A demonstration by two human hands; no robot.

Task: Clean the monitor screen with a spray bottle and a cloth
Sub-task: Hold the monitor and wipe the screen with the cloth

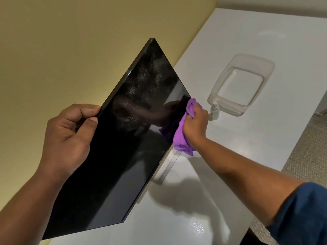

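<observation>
Wiping under way: cloth at the screen's lower right edge, mist still to clear.

The monitor [113, 147] stands on the white desk [230, 41], a speckled haze of spray across its upper half. The right hand [195, 123] grips a bunched purple cloth [180, 137] against the edge; the left hand [69, 137] pinches the top bezel to steady it. The spray bottle [214, 110], partly hidden, seems to stand beside a clear plastic tub [265, 68]. Next, I'd judge, the cloth must sweep up across the haze.
</observation>
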